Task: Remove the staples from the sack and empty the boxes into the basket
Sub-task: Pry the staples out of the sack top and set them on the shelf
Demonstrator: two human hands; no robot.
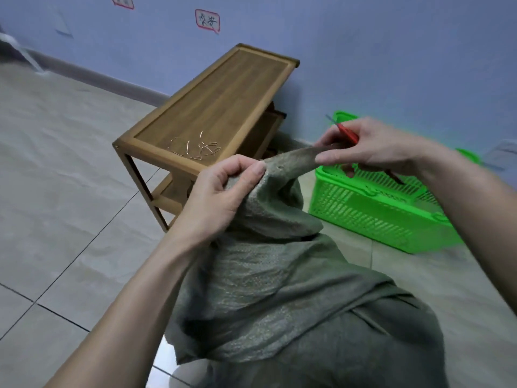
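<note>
A grey-green woven sack (279, 289) stands on the floor in front of me, full and bulging. My left hand (221, 197) pinches the folded top edge of the sack at its left end. My right hand (372, 148) holds the right end of that edge and also grips a red-handled tool (348, 134) whose metal tip points up and left. Several pulled staples (195, 148) lie in a loose heap on the top of a wooden shelf (212, 107). A bright green plastic basket (377, 208) sits on the floor to the right of the sack. No boxes are visible.
The wooden shelf stands against a blue wall (363, 51) behind the sack. Pale floor tiles (70, 191) spread to the left. The basket's slatted near wall faces me.
</note>
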